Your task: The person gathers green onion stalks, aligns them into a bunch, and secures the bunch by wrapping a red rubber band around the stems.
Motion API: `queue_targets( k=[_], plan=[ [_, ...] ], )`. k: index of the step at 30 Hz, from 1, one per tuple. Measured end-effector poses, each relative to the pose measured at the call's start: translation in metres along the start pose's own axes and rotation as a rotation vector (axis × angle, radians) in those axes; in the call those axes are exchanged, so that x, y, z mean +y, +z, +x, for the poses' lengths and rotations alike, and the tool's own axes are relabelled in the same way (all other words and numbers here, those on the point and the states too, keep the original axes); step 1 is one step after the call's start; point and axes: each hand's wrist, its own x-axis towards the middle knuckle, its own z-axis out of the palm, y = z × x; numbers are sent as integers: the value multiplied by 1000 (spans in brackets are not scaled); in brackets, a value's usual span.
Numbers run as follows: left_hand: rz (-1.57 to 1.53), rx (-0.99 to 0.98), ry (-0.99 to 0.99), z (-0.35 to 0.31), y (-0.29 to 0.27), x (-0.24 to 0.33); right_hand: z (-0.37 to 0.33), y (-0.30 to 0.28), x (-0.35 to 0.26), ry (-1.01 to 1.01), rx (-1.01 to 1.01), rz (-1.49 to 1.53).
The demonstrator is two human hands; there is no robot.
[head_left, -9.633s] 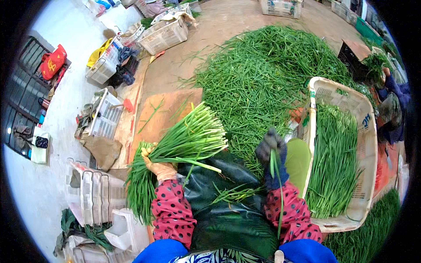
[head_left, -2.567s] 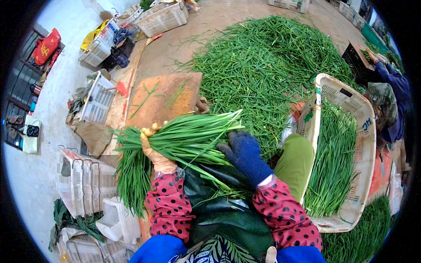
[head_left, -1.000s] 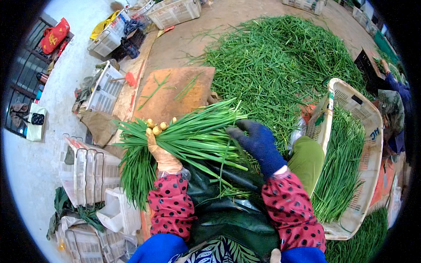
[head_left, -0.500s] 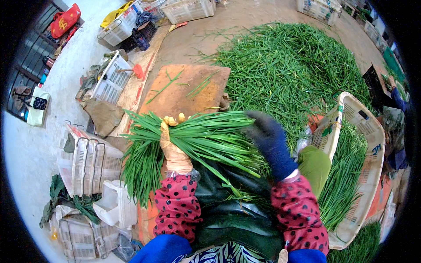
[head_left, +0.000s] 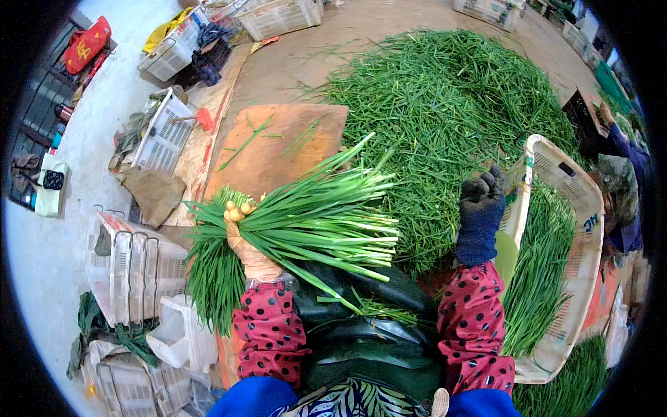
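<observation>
My left hand (head_left: 246, 240), in a pale rubber glove, is closed around a thick bunch of green chives (head_left: 326, 215). Its pale stem ends fan out to the right, and the leaf tips droop on the left. To the right, apart from the bunch, my right hand (head_left: 481, 201) wears a dark blue glove with a blackened palm side. Its fingers are loosely bent and apart, and nothing shows in them. Just beside it stands a white plastic crate (head_left: 590, 278) with long chives (head_left: 538, 278) lying in it. A few loose stems rest on my dark apron (head_left: 375, 347).
A big heap of loose green leaves (head_left: 451, 97) covers the floor ahead. An orange-brown board (head_left: 292, 149) bears a few stray stems. Stacked white crates (head_left: 132, 267) and a cut white jug (head_left: 182, 333) stand at left. At far right a co-worker's arm (head_left: 618, 139) reaches toward a black crate.
My right hand has moved right, away from the chives' stem ends toward the crate. The stem ends now fan wider. The whole view has shifted slightly.
</observation>
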Motion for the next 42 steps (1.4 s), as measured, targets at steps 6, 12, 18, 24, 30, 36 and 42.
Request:
queue_targets(
  k=[6,12,18,24,30,36,42],
  plan=[
    [7,-13,-30,2,-3,-1,-65,75,19,134,-508,-1399],
    [-4,-71,-102,2,-4,4,-82,75,42,424,-620,-1151],
    [-9,-89,-105,5,-4,3,-69,39,28,534,-518,-1024],
    [1,-118,-104,7,-4,5,-68,45,21,426,-378,-1044],
    [30,-145,-112,9,0,5,-75,70,43,121,-930,-1427],
    [34,-198,-99,9,8,3,-65,51,45,14,-512,-1166],
    [31,-180,-131,14,-6,6,-24,28,-16,173,108,-712]
  ],
)
